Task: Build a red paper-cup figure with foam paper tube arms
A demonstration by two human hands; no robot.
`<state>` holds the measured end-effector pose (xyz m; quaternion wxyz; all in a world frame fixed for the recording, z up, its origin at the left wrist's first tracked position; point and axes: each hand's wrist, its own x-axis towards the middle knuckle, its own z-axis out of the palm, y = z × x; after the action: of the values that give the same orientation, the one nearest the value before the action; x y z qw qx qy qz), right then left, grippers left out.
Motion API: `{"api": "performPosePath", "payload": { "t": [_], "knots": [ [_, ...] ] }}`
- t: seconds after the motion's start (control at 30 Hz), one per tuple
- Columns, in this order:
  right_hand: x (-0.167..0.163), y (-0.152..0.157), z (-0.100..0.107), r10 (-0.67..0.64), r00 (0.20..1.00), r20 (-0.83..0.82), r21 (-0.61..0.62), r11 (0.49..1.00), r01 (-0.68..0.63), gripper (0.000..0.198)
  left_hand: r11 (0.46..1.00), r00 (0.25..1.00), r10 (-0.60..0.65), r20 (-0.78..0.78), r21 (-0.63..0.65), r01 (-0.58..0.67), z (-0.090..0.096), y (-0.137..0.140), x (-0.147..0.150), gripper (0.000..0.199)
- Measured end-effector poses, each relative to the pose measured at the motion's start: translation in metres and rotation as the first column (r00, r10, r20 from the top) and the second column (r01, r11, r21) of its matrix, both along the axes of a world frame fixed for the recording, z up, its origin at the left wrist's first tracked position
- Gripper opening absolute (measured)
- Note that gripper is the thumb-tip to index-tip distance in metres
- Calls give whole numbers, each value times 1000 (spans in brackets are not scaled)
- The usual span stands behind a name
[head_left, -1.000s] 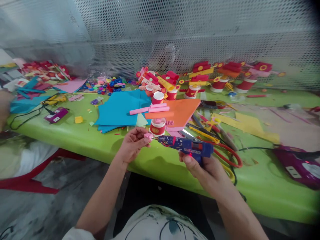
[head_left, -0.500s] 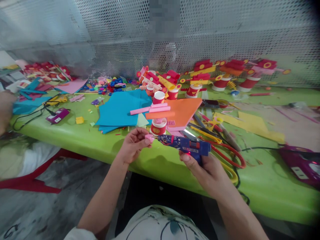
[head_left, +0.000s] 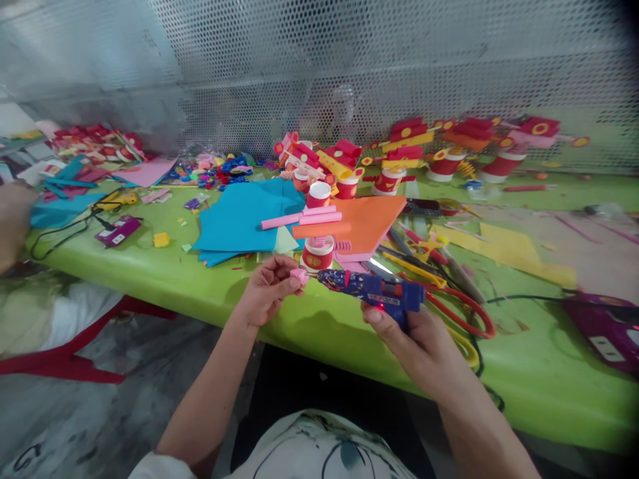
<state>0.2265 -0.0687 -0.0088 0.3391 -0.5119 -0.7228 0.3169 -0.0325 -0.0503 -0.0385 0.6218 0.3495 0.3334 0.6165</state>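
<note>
My left hand (head_left: 270,287) pinches a small folded pink piece (head_left: 299,276), paper or foam by its look, between thumb and fingertips. Wrapped round the handle of a blue glue gun (head_left: 377,291) is my right hand (head_left: 414,342); a red light glows on the gun. Its nozzle points left and is at the pink piece; whether it touches is too small to tell. Just behind them stands a red and white paper cup (head_left: 318,255) with a pink coil in it. Pink rolled tubes (head_left: 319,217) and an orange tube (head_left: 321,230) lie above that cup.
Blue sheets (head_left: 239,216) and an orange sheet (head_left: 377,219) lie behind my hands. Scissors with orange-red handles (head_left: 474,309) and cords are on the right, near a purple power strip (head_left: 606,329). Finished-looking cup figures (head_left: 449,163) line the back. A co-worker's hand (head_left: 14,223) is at far left.
The glue gun and my right hand have shifted very slightly to the right. My left hand keeps its pinch on the pink piece, almost unmoved.
</note>
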Motion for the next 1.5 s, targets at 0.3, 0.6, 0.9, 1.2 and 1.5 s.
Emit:
{"api": "performPosePath", "payload": {
  "t": [0.3, 0.6, 0.9, 1.2, 1.5],
  "knots": [
    [0, 0, 1, 5, 1000, -3, 23, 1000, -5, 50, 1000, 1000, -1, -26, 7, 1, -2, 1, -1, 42],
    [-1, 0, 1, 8, 999, -43, -36, 999, -9, 51, 1000, 999, -17, -29, 13, 18, -5, 0, -2, 38],
    [-2, 0, 11, 29, 999, -39, 12, 1000, -28, 54, 1000, 999, -9, -39, -7, 8, -2, 0, -2, 41],
    [0, -1, 3, -7, 1000, 19, 64, 998, 6, 52, 1000, 1000, 7, -18, -5, -7, -4, 1, -3, 40],
    [-2, -2, 4, 40, 999, -13, 55, 998, -39, 49, 1000, 1000, 1, -6, -12, -1, -3, 1, -3, 39]
  ]
}}
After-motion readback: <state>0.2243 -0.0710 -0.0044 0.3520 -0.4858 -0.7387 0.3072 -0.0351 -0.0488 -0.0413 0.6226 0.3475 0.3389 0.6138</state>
